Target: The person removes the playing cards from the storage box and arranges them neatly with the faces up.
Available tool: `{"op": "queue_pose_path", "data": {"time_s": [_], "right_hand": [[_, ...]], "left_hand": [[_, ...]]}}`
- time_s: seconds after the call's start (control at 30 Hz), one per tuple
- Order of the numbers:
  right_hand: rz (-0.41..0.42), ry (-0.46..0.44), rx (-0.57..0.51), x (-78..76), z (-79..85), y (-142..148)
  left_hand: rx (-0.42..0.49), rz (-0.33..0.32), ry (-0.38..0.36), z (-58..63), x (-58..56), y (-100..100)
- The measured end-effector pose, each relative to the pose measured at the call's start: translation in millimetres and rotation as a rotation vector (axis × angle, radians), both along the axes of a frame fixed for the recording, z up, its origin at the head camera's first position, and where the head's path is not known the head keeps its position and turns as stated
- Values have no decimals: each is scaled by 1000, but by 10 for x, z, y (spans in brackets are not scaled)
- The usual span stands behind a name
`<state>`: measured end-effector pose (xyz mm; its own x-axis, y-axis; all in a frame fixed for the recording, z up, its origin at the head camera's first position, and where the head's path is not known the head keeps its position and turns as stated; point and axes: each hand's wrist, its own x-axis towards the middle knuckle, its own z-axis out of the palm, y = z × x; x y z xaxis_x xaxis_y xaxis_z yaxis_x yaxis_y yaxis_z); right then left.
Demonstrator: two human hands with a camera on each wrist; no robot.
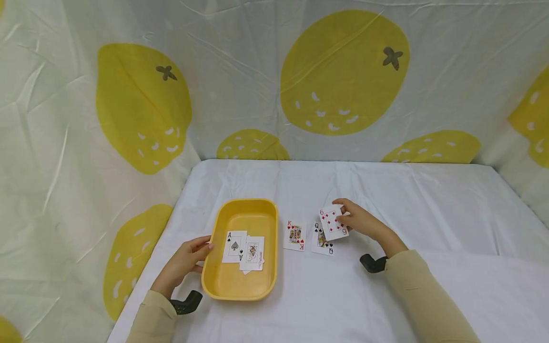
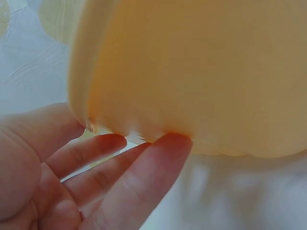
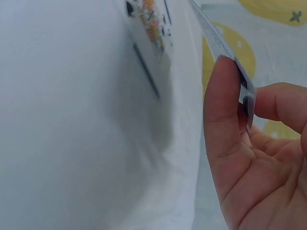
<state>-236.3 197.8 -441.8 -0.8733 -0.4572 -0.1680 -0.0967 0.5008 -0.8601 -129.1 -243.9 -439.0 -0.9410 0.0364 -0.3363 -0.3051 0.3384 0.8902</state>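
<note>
My right hand (image 1: 364, 223) pinches a six of diamonds (image 1: 331, 224) between thumb and fingers. Tilted in the air, that card partly covers the queen of spades (image 1: 319, 244) on the cloth. The right wrist view shows the held card (image 3: 216, 36) nearly edge-on. Just left of the queen lies a king of hearts (image 1: 294, 237). My left hand (image 1: 182, 264) grips the left rim of a yellow tray (image 1: 236, 290), its thumb at the rim and its fingers against the outer wall. Inside the tray, a joker (image 1: 254, 252) overlaps the ace of spades (image 1: 230, 245); another card's edge peeks out underneath.
A white cloth (image 1: 429, 205) with creases covers the table. Lemon-print curtains (image 1: 240, 85) hang along the back and sides. Dark wrist-worn devices (image 1: 373, 263) sit at both sleeves.
</note>
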Motion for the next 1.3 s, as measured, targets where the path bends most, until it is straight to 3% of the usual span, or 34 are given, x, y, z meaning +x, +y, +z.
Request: {"op": "queue_pose_path", "data": {"time_s": [0.37,0.53,1.0,1.13,1.3], "right_hand": [[-145,-16,45,310,-213,364],[-192,29,152,343,-222,351],[-149,138,557,361,-53,123],[-134,176,593,316,31,59],[-75,264,565,275,239,-177]], "left_hand": [[-23,4,-4,14,-6,16],[-25,6,0,14,-3,8],[0,0,4,-16,-5,-1],[1,-1,5,-13,-1,-2],[-7,-1,3,-9,-3,-7]]}}
